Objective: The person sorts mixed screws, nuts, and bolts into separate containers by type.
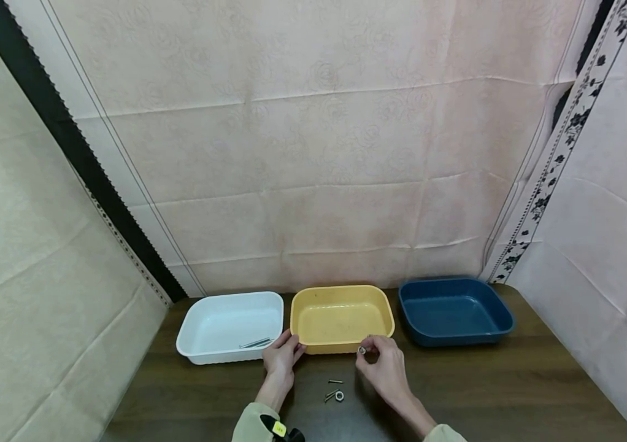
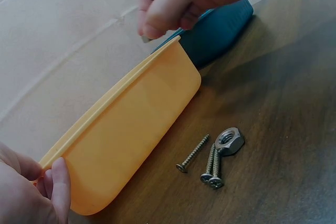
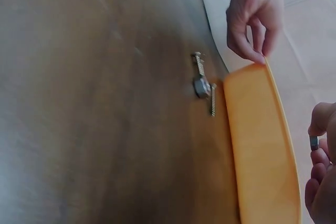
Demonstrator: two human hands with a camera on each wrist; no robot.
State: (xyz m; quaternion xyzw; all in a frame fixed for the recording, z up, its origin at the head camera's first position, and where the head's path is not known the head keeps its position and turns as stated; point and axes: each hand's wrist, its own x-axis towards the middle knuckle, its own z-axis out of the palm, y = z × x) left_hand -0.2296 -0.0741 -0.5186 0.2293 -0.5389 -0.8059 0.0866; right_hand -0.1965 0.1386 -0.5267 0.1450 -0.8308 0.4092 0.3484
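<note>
My left hand (image 1: 281, 357) pinches the near left corner rim of the yellow plastic tray (image 1: 341, 313). A small metal nut (image 1: 362, 350) is held between the thumb and finger of my right hand (image 1: 385, 368), at the tray's near right rim. In the right wrist view only the edge of this nut (image 3: 314, 143) shows at the fingertips. On the table in front of the tray lie another hex nut (image 2: 230, 141) and several screws (image 2: 193, 153), two of them side by side against the nut.
Left of the yellow tray stands a white tray (image 1: 219, 322) with several thin metal pieces (image 1: 256, 343) in it. A dark blue tray (image 1: 451, 313) stands to the right. The brown wooden table (image 1: 490, 387) is enclosed by pale cloth (image 1: 346, 153) at the back and sides.
</note>
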